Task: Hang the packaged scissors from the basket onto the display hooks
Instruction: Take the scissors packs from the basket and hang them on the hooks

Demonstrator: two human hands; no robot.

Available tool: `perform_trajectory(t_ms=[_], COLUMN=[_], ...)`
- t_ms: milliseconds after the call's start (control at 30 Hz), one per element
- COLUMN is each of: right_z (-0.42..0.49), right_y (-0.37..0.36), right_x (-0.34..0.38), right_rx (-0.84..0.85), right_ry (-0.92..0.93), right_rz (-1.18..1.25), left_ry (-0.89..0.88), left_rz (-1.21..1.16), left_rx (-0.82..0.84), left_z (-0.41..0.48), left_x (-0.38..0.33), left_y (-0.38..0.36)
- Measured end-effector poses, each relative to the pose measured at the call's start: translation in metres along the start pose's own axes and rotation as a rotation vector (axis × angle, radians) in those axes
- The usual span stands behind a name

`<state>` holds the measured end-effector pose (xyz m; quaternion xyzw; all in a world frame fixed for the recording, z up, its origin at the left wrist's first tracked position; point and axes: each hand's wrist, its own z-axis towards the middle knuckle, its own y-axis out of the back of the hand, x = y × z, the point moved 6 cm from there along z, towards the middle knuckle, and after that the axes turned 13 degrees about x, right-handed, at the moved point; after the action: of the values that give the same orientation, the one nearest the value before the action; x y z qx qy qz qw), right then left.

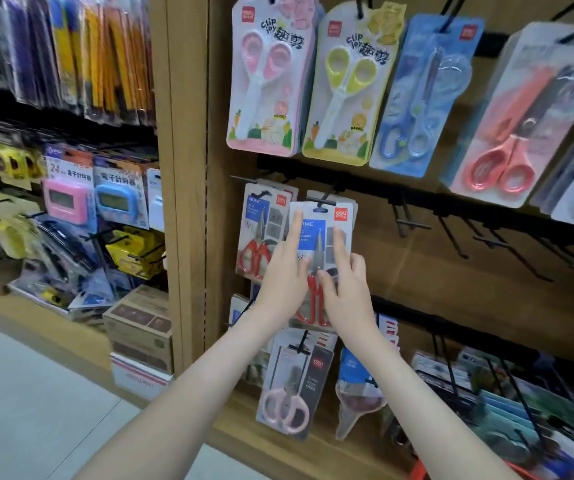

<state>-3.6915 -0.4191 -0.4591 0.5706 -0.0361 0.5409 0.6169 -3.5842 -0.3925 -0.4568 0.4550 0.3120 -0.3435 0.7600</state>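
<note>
The white card pack of red-handled scissors [316, 226] you're hanging stands upright in the middle row. It has a blue label panel, a red logo square at its top right corner, and steel blades pointing up, handles at the bottom. Its hang slot sits right at the tip of the black wire display hook [321, 202]; whether the hook passes through can't be told. You hold it between your left hand [284, 282] and right hand [348, 292], index fingers raised along the card.
</note>
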Motion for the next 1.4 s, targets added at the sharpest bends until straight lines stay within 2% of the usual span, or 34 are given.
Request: perform_trajectory(t_ms=[133, 333, 600, 700, 833, 967, 1133, 1200, 1267, 1400], right_z=[-0.004, 0.024, 0.058, 0.036, -0.032, -0.147, -0.311, -0.363, -0.395, -0.419], right_y=[-0.002, -0.004, 0.004, 0.013, 0.042, 0.069, 0.068, 0.062, 0.057, 0.051], right_x=[-0.010, -0.029, -0.055, -0.062, -0.079, -0.129, -0.215, -0.242, -0.259, -0.283], right_rx=[-0.057, -0.021, 0.033, 0.080, 0.046, 0.003, 0.097, 0.144, 0.190, 0.275], right_ry=[-0.003, -0.095, -0.179, -0.199, -0.187, -0.273, -0.580, -0.671, -0.748, -0.836], right_rz=[0.026, 0.023, -0.090, -0.075, -0.176, -0.241, -0.286, -0.304, -0.311, -0.326], left_ry=[-0.034, 0.020, 0.053, 0.085, 0.035, -0.008, -0.013, 0.079, 0.252, 0.520], left_rz=[0.043, 0.061, 0.413, 0.336, 0.266, 0.228, 0.141, 0.181, 0.278, 0.390], left_rx=[-0.023, -0.003, 0.050, 0.022, 0.015, 0.207, 0.517, 0.666, 0.815, 1.026], left_z=[0.003, 0.027, 0.052, 0.039, 0.005, -0.049, -0.154, -0.195, -0.229, -0.270], left_x=[0.007, 0.022, 0.025, 0.029, 0.009, -0.023, -0.049, -0.044, -0.026, 0.018], left_y=[-0.008, -0.011, -0.023, -0.033, -0.073, -0.156, -0.279, -0.324, -0.362, -0.407])
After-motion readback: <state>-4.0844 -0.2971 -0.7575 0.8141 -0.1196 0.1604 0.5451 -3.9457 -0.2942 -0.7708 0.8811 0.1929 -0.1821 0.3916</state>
